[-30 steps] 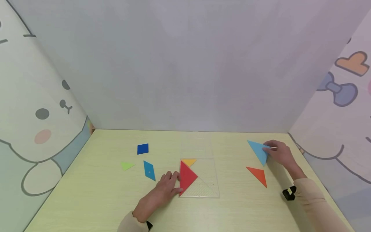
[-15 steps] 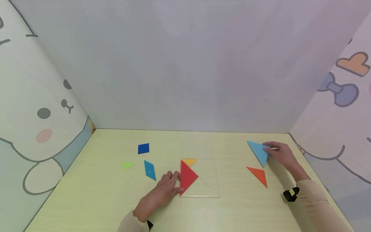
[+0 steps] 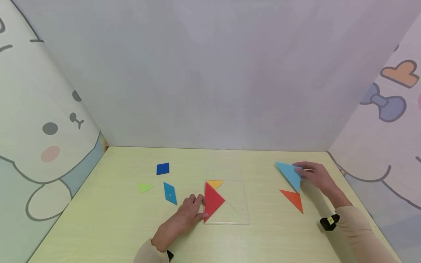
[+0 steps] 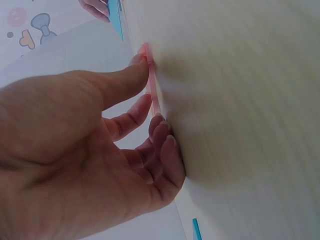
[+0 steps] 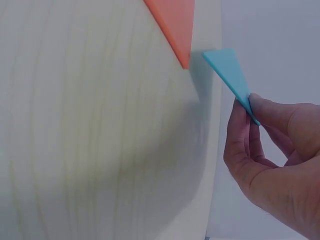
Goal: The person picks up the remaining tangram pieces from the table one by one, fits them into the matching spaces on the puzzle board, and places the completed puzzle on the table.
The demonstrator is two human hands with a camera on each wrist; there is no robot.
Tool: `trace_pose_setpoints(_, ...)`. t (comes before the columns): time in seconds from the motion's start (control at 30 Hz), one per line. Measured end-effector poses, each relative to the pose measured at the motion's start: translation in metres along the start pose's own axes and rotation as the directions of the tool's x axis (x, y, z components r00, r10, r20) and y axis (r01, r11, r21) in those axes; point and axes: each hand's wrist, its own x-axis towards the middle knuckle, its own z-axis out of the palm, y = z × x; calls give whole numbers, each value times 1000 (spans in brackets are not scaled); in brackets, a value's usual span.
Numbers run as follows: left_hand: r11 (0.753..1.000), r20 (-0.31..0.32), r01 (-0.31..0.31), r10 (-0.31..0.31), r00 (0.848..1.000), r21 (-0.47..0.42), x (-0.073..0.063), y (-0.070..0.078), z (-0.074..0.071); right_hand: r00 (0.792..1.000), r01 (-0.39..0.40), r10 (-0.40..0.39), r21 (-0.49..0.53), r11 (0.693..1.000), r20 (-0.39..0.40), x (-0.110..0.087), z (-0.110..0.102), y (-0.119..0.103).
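My right hand [image 3: 315,175] pinches a light blue triangle tile [image 3: 289,173] by one corner between thumb and fingers. The right wrist view shows that tile [image 5: 229,70] raised off the table and tilted. Just below it lies an orange-red triangle [image 3: 293,199]. My left hand [image 3: 189,213] rests at the left side of a clear square tray [image 3: 246,204], thumb and index finger touching the edge beside a large red triangle [image 3: 213,201]. In the left wrist view its other fingers [image 4: 170,150] are bent against the table. A yellow triangle [image 3: 215,183] lies at the tray's upper left.
Left of the tray lie a dark blue four-sided tile [image 3: 162,168], a light green triangle [image 3: 144,187] and a blue parallelogram [image 3: 170,193]. A clear sheet or lid [image 3: 223,162] lies behind the tray. Pale walls stand around the wooden table [image 3: 98,226].
My right hand has shifted slightly left, bringing the light blue triangle with it and turning it a little. My left hand and the other tiles stay where they were.
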Motion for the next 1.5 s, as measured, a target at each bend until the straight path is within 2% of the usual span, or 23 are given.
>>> trace_pose_setpoints(0.73,1000,-3,-4,4,1000,-4,-1,0,0,994,71,-73,35,997,82,1,14,-25)
trace_pose_setpoints(1.27,1000,-9,-18,18,1000,-12,-1,0,0,979,118,-130,83,989,156,3,30,-37)
trace_pose_setpoints(1.5,1000,-4,-10,10,1000,-10,0,0,0,968,150,-162,73,986,190,4,37,-42)
